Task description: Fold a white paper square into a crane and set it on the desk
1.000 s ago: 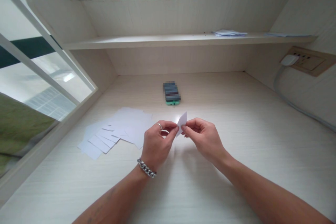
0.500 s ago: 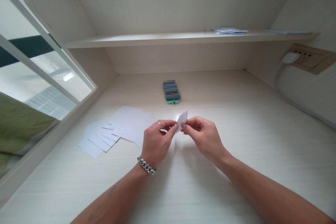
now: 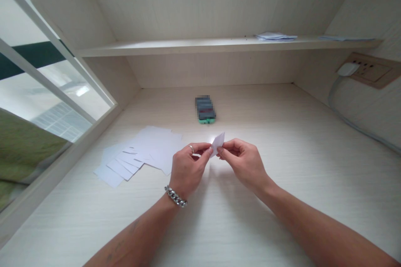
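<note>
A small folded piece of white paper [image 3: 217,143] is held up over the desk, its pointed top standing above my fingers. My left hand [image 3: 190,167] pinches its left side between thumb and fingers; a ring and a chain bracelet are on this arm. Thumb and fingers of my right hand [image 3: 242,162] close on its right side. Part of the paper's lower portion is hidden behind the fingertips. Left of my left hand, loose white paper sheets [image 3: 150,144] lie spread and overlapping on the desk.
Beyond my hands a blurred dark item with a green end [image 3: 206,110] lies on the desk [image 3: 282,133]. Papers [image 3: 275,36] rest on the shelf [image 3: 188,46]. At right, a white plug [image 3: 347,69] with a grey cable [image 3: 354,123] sits in a wall socket [image 3: 374,71].
Both hands keep their pinch on the folded paper, almost unmoved. The whole view has shifted very slightly.
</note>
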The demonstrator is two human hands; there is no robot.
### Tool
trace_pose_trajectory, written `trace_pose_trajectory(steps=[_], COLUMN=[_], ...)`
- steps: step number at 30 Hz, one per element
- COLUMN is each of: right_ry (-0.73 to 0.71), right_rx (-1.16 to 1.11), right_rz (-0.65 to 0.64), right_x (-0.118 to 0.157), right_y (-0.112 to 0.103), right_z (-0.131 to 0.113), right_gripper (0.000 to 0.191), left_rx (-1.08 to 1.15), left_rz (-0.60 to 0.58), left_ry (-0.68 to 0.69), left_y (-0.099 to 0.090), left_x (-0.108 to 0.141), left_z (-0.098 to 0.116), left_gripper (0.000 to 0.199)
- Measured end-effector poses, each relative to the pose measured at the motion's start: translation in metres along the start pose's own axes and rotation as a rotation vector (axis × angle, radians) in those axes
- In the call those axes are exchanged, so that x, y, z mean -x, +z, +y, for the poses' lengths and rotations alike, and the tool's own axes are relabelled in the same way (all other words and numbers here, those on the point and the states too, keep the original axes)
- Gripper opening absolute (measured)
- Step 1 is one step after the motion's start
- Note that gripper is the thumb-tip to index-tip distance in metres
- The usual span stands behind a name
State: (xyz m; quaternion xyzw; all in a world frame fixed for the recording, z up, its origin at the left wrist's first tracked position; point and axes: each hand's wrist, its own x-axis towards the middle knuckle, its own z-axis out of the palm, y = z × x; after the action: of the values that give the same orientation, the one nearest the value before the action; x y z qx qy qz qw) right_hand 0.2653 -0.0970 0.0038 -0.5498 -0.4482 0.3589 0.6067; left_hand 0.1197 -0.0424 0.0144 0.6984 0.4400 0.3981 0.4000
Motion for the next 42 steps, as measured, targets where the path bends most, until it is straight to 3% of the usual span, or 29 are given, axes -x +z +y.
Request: trace_pose_trajectory(steps=[17, 24, 31, 36, 42], right_ry=[-0.037, -0.121, -0.113, -0.078, 0.065], right_rx=[0.101, 0.206, 0.177, 0.023, -0.214], right_rz=[-0.023, -0.022, -0.010, -0.021, -0.005], right_x=[0.001, 0.006, 0.009, 0.006, -0.006], right_y=[0.000, 0.004, 0.005, 0.006, 0.000], right_z=[0.000, -0.003, -0.003, -0.003, -0.001], right_gripper=[0.016, 0.010, 0.013, 0.017, 0.027], left_rx=[-0.041, -0.196, -0.289, -0.227, -0.198], left_rz=[-0.043, -0.010, 0.015, 0.005, -0.046], left_ry=[0.044, 0.247, 0.379, 0.426, 0.434], left_y=[-0.001, 0.000, -0.001, 0.002, 0.006], left_x=[0.000, 0.004, 0.008, 0.008, 0.011], left_z=[-0.002, 0.001, 0.001, -0.002, -0.001], left_gripper=[0.018, 0.009, 0.011, 0.017, 0.029])
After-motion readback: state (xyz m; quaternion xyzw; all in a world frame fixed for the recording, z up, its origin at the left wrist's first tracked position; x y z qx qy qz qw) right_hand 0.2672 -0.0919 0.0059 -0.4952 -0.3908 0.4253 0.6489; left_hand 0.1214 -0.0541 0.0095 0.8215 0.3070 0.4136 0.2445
